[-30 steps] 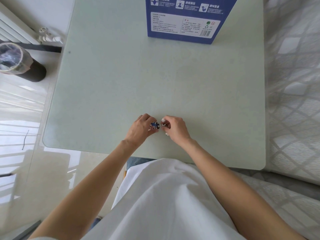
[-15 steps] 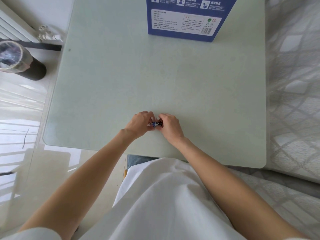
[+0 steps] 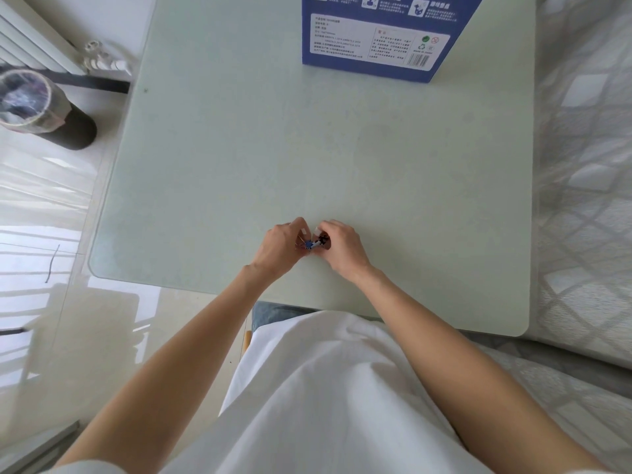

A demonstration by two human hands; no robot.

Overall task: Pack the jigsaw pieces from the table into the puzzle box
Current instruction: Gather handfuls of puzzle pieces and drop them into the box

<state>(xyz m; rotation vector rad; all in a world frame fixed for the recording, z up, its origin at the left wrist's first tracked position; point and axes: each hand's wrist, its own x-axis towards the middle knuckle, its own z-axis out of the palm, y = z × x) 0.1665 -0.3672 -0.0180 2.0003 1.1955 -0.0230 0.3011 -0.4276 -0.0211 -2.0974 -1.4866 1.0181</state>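
Two hands, left hand (image 3: 280,247) and right hand (image 3: 342,246), pinching mostly hidden jigsaw pieces (image 3: 314,243), puzzle box (image 3: 383,35) cropped

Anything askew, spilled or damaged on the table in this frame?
Nothing stands out. The left hand and right hand are closed together around a few jigsaw pieces near the table's front edge. The blue puzzle box stands at the far edge, apparently undamaged; no loose pieces show elsewhere.
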